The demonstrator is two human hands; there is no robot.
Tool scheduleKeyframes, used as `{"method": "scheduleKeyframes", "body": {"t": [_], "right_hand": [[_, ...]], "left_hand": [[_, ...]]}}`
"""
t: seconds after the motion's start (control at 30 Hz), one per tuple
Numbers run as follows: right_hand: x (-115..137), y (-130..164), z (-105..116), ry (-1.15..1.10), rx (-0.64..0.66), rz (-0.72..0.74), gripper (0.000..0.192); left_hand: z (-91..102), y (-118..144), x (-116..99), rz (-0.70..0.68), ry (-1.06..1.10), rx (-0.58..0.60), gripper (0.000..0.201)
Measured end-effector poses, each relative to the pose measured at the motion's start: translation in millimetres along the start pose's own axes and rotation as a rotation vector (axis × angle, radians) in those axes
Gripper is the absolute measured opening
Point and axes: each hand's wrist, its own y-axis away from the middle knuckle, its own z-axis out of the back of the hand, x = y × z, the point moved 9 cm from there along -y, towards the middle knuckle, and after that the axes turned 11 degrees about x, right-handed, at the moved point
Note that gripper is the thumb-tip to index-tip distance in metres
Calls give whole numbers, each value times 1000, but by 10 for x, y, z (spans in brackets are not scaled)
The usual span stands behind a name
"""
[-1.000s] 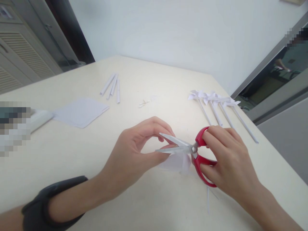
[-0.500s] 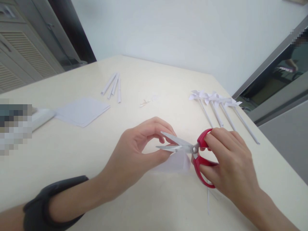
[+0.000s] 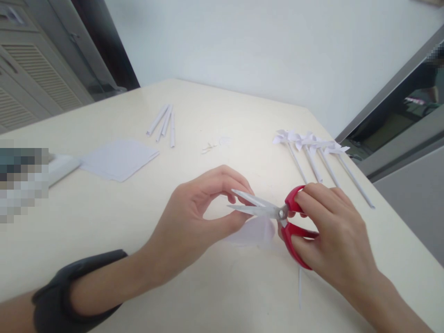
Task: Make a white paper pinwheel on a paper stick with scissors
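My right hand (image 3: 333, 226) grips a pair of red-handled scissors (image 3: 301, 245), fingers through the loops. The blades point left and stand slightly apart. My left hand (image 3: 211, 212) is closed in a pinch on a folded piece of white paper (image 3: 255, 231), just below the blades. The blade tips reach past the left fingertips, and part of the paper is hidden by the blades and fingers. Below the right hand a thin white stick (image 3: 300, 289) lies on the table, its upper end hidden behind the hand and scissors.
Several paper pinwheels (image 3: 312, 141) on paper sticks lie at the right. Several rolled paper tubes (image 3: 165, 122) lie at the back left, with square paper sheets (image 3: 120, 159) nearer. Small scraps (image 3: 209, 148) are in the middle of the white table (image 3: 194, 101), which meets a wall behind.
The scissor blades have closed a little, the lower one rising toward the upper. The right hand has shifted very slightly; the left hand stays nearly still on the paper.
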Motion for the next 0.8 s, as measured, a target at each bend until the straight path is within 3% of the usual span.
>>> {"method": "scheduleKeyframes", "body": {"t": [0.27, 0.6, 0.8], "right_hand": [[2, -13, -14, -43, 18, -18, 18], [20, -4, 1, 20, -22, 5, 9], [42, 4, 27, 100, -47, 30, 4]], "left_hand": [[-8, 36, 18, -29, 25, -19, 9], [4, 26, 19, -28, -1, -18, 24], [9, 43, 72, 11, 14, -22, 22]]}}
